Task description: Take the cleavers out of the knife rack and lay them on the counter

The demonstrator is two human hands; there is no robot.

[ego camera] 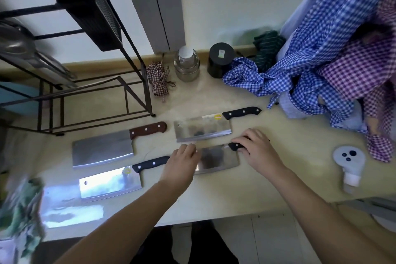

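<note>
Several cleavers lie flat on the pale counter (246, 188). A brown-handled cleaver (102, 150) is at the left. A black-handled cleaver with a yellow sticker (202, 127) lies behind my hands. Another black-handled cleaver (111, 184) is at the front left. Between my hands rests a fourth cleaver (216, 157). My right hand (257, 148) grips its black handle. My left hand (182, 161) rests with its fingers on the blade's left end. The black knife rack (85, 0) hangs on a dark metal shelf frame (132, 92) at the upper left.
A glass jar (186, 66), a black canister (220, 60) and a small checked cloth bundle (158, 80) stand at the back. Blue and purple checked cloths (321, 66) hang and pile at the right. A white bulb-shaped item (350, 163) lies at the right front.
</note>
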